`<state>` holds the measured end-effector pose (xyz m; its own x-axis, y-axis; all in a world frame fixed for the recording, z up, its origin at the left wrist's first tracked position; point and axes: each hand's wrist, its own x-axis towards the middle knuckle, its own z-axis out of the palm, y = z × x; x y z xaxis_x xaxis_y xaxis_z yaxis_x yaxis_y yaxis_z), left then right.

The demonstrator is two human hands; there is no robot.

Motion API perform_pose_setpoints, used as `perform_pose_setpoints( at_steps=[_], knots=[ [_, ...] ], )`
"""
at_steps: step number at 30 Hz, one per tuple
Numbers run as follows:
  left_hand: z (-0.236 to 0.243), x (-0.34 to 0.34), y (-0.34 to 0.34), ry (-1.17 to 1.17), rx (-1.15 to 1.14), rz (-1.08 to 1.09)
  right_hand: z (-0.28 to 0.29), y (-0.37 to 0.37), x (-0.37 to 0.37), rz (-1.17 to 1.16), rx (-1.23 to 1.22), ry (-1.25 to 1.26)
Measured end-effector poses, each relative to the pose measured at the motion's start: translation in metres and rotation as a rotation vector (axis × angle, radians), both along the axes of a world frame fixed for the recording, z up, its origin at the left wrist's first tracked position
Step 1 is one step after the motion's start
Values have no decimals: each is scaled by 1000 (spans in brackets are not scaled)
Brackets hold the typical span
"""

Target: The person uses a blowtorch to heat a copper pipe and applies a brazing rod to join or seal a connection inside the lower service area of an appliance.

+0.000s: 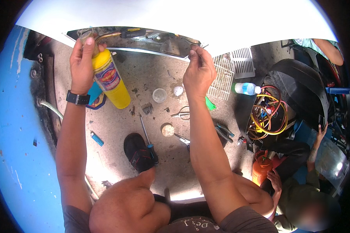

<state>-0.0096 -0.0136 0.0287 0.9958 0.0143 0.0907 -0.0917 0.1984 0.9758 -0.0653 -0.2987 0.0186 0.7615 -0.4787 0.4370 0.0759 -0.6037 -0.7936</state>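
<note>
My left hand (84, 58) is closed around the top of a blowtorch, whose yellow gas cylinder (116, 90) hangs tilted beneath it. From the fingers a brass-coloured torch tube (109, 35) runs right into an opening in a large white panel (171, 15). At the opening's right end, my right hand (200, 70) has its thumb and fingers pinched together. A thin dark bit shows at those fingertips, too small to name. Inside the opening (159, 43) are dark parts and a black-and-yellow piece; no flame can be made out.
Below lie a screwdriver (145, 130), scissors (181, 139), pliers (224, 131), a lighter (97, 138) and a round white lid (159, 95). At right, a black bag (299, 83) holds coiled hoses (266, 126) beside a water bottle (246, 89). Another person (299, 194) sits lower right by an orange cylinder (261, 167).
</note>
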Motion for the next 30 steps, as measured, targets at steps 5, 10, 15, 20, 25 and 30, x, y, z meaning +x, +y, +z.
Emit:
perform_pose_setpoints(
  at_steps=[5,10,15,20,25,30],
  knots=[
    [-4,1,6,15,-22,-28,7,0,0,-3,-1,-5],
    [-4,0,6,11,4,-28,6,1,5,-13,-12,-12],
    [-4,0,6,20,-17,-32,11,1,6,-30,2,61],
    [-1,-1,4,13,-23,-19,13,0,5,-45,-52,19],
    [0,-1,4,29,-35,-25,10,1,5,-54,-15,49],
    [-3,0,7,9,-21,-46,11,0,6,-66,-16,-2]
  ],
)
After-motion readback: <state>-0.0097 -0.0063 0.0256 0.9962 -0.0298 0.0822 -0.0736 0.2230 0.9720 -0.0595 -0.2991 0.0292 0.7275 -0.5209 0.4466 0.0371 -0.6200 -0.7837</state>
